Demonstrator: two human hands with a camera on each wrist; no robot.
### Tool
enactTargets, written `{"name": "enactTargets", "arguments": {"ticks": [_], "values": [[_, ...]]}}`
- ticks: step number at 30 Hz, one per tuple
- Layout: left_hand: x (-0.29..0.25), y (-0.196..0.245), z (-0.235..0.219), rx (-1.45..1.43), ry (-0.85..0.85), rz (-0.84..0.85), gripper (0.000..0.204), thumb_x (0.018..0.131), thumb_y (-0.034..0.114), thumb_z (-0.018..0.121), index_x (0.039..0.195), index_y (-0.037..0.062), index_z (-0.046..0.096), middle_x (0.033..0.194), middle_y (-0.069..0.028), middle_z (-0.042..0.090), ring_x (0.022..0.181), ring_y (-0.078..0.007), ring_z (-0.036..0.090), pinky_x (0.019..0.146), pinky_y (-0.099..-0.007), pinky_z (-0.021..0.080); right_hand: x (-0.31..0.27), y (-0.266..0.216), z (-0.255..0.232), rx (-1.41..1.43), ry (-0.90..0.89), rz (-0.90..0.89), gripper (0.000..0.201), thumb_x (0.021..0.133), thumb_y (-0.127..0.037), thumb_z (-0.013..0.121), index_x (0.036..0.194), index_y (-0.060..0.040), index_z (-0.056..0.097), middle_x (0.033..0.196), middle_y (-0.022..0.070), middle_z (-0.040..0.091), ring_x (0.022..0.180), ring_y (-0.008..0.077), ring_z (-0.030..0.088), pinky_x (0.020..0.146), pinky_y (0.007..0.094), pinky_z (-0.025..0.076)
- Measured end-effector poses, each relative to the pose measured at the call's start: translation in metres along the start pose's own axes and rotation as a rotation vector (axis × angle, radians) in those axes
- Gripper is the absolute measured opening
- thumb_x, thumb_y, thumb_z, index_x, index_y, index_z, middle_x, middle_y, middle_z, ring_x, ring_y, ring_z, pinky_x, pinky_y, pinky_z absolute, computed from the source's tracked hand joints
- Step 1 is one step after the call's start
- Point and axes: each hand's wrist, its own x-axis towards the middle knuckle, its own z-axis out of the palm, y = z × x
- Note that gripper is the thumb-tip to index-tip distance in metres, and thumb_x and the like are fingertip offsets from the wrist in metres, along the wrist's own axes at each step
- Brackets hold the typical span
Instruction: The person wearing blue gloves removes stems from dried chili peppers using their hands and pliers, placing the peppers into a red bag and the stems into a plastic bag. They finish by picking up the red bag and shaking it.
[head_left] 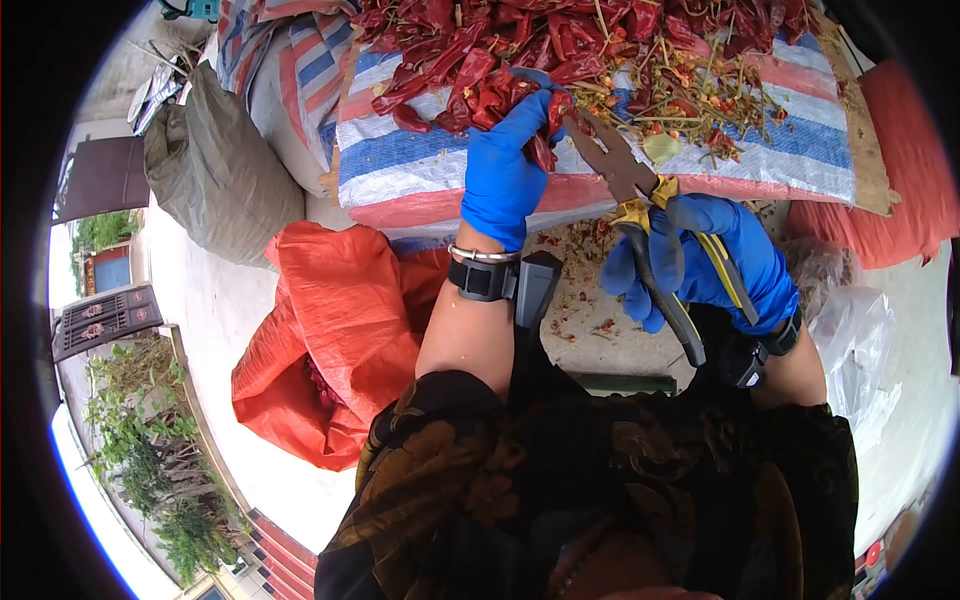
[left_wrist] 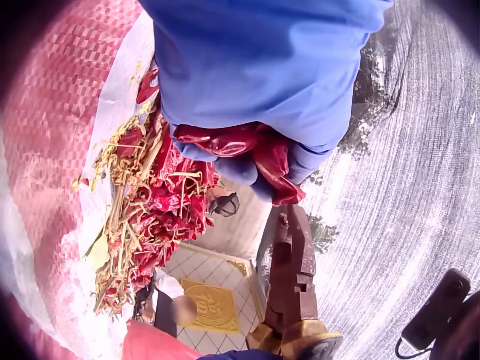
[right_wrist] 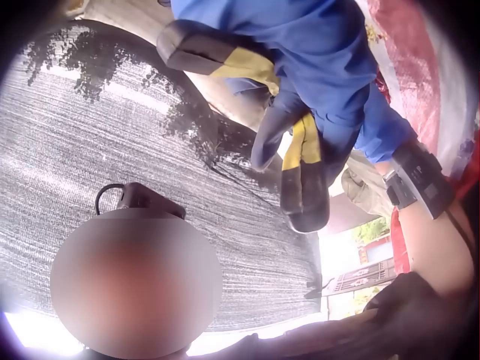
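In the head view my blue-gloved left hand (head_left: pixel 507 170) grips a few dried red chilli peppers (head_left: pixel 492 98) at the near edge of the chilli pile (head_left: pixel 570 40). My right hand (head_left: pixel 735 250), also blue-gloved, holds pliers (head_left: pixel 622 172) with yellow and black handles, its fingers around them. Their rusty brown head points at the held chillies. In the left wrist view a shiny chilli (left_wrist: pixel 274 166) sticks out under the glove, and the tip of the pliers (left_wrist: pixel 292 270) is right at its end. The right wrist view shows the spread handles (right_wrist: pixel 304 176) in my fingers.
A striped woven sheet (head_left: pixel 810 130) lies under the pile, with loose stems and seeds (head_left: pixel 700 115) on its right. An orange-red sack (head_left: pixel 335 300) and a grey-green sack (head_left: pixel 215 150) stand left. At right are a red sack (head_left: pixel 905 165) and a clear plastic bag (head_left: pixel 850 345).
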Motion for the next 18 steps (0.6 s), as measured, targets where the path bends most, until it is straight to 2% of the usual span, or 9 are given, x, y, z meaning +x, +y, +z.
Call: {"name": "enactTargets", "arguments": {"ticks": [1,4,13,17,18], "values": [[0.0002,0.0025,0.0018,-0.127,-0.018,-0.037,0.02,0.082,0.006,0.056,0.102,0.0054,0.057,0.093,-0.0031,0.061,0.085,-0.0119,0.059,0.07,-0.0257,0.048,-0.0005,-0.0012,-0.001,-0.013,-0.037,-0.023,0.045,0.088,-0.032,0.042,0.072,0.0053,0.06,0.093,0.0285,0.058,0.075,0.0333,0.062,0.067,0.0412,0.052],[0.0003,0.0062,0.0103,-0.12,-0.063,0.053,0.02,0.08,0.0,0.056,0.099,0.0045,0.055,0.091,-0.0047,0.06,0.084,-0.0137,0.059,0.073,-0.0271,0.049,-0.0032,-0.0041,-0.0017,-0.004,-0.068,-0.029,0.046,0.087,-0.034,0.041,0.071,0.005,0.059,0.093,0.029,0.058,0.074,0.0333,0.063,0.066,0.0406,0.053],[-0.0026,-0.0004,0.0082,-0.126,-0.047,0.092,0.027,0.075,-0.005,0.057,0.101,0.0039,0.056,0.094,-0.0055,0.06,0.086,-0.0153,0.059,0.077,-0.0276,0.048,-0.0022,-0.0008,-0.004,-0.005,-0.053,-0.032,0.046,0.087,-0.035,0.041,0.071,0.0046,0.059,0.093,0.0296,0.058,0.071,0.032,0.063,0.063,0.0382,0.053],[-0.0012,0.0006,0.0062,-0.107,-0.014,0.054,0.027,0.075,-0.006,0.057,0.101,0.004,0.056,0.093,-0.0053,0.06,0.086,-0.0152,0.058,0.077,-0.0278,0.047,-0.0005,-0.0012,-0.0068,0.038,-0.088,-0.016,0.047,0.088,-0.036,0.041,0.071,0.0044,0.059,0.094,0.0303,0.058,0.071,0.0318,0.063,0.062,0.0382,0.053],[-0.0011,0.0005,0.0063,-0.089,-0.022,0.083,0.027,0.076,-0.006,0.054,0.101,0.0047,0.056,0.093,-0.0058,0.06,0.081,-0.0145,0.058,0.072,-0.0261,0.046,-0.0006,-0.0009,-0.0073,0.038,-0.087,-0.015,0.047,0.088,-0.036,0.041,0.071,0.0044,0.059,0.094,0.0303,0.058,0.071,0.0318,0.063,0.062,0.0382,0.053]]}}
